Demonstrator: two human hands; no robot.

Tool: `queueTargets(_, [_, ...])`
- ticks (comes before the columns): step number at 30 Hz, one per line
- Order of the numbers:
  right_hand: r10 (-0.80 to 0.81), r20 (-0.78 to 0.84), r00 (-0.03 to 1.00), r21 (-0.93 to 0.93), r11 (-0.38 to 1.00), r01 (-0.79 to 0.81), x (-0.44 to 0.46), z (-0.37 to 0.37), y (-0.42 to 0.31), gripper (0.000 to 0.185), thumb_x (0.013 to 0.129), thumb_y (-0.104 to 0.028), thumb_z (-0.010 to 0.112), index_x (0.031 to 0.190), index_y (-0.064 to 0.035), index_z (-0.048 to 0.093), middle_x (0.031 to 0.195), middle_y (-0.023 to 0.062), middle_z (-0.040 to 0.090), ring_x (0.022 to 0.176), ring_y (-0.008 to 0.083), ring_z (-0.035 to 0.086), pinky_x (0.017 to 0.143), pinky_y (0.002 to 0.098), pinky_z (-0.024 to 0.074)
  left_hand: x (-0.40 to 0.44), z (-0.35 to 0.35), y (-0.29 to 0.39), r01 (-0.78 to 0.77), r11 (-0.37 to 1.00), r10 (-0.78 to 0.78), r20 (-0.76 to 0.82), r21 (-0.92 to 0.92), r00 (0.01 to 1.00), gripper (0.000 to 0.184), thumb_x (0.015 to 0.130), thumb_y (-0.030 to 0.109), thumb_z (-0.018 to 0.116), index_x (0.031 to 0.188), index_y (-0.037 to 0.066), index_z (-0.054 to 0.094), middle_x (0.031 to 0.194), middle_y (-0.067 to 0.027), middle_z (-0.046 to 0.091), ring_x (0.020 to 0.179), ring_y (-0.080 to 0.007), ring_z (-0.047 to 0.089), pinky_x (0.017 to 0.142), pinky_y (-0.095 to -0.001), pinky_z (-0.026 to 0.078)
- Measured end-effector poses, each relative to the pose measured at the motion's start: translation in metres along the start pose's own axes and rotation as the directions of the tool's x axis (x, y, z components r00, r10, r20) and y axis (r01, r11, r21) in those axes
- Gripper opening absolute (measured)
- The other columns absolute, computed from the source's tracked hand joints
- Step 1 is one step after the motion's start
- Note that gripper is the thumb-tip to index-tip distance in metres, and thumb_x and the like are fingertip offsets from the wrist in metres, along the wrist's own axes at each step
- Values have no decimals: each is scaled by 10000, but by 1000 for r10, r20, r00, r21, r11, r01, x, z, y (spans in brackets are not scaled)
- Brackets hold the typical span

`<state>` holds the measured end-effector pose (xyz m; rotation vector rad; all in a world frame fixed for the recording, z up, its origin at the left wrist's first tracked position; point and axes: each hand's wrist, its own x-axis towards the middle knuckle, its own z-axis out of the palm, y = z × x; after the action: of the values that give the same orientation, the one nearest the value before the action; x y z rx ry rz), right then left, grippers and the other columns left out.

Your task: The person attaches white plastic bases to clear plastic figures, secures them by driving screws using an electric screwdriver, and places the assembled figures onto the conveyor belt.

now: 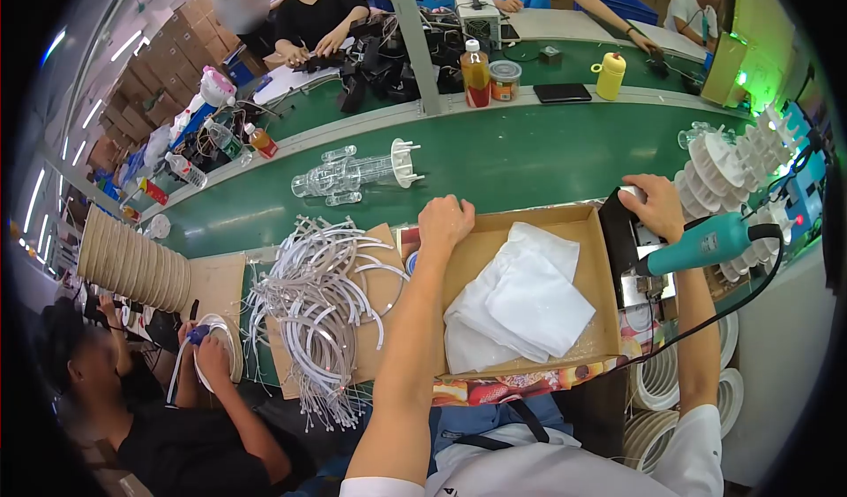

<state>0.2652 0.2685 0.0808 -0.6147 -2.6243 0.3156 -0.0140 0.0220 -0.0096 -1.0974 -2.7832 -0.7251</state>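
A shallow cardboard box (609, 298) with folded white cloths (540, 298) inside lies in front of me. My left hand (446, 222) rests at the box's far left corner, its fingers curled; what they hold, if anything, is hidden. At the far right, my right hand (655, 206) is on a black and metal fixture (620, 241), fingers bent over its top edge. A teal cylindrical power tool (706, 244) with a black cable lies just below that hand, pointing at the fixture. Left of the box is a heap of clear and white tubes with wires (322, 307).
Clear plastic assembly (353, 176) lies on the green table (529, 157). White finned parts (728, 170) stand at right. Bottles (475, 73), a yellow cup (610, 76) and a black phone (562, 93) line the far ledge. A co-worker (176, 426) handles a coil at lower left; others work beyond.
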Motion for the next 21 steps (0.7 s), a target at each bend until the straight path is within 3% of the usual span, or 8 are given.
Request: queueTargets(21, [-10, 0, 1000, -8, 1000, 10, 0, -1, 1, 374, 812, -360, 616, 1002, -42, 670, 930, 145, 663, 838, 320, 592, 744, 396, 457, -5, -1, 0, 41, 999, -42, -37, -29, 998, 340, 811, 274, 531, 708, -25, 658, 739, -244, 647, 738, -399, 643, 697, -464, 527])
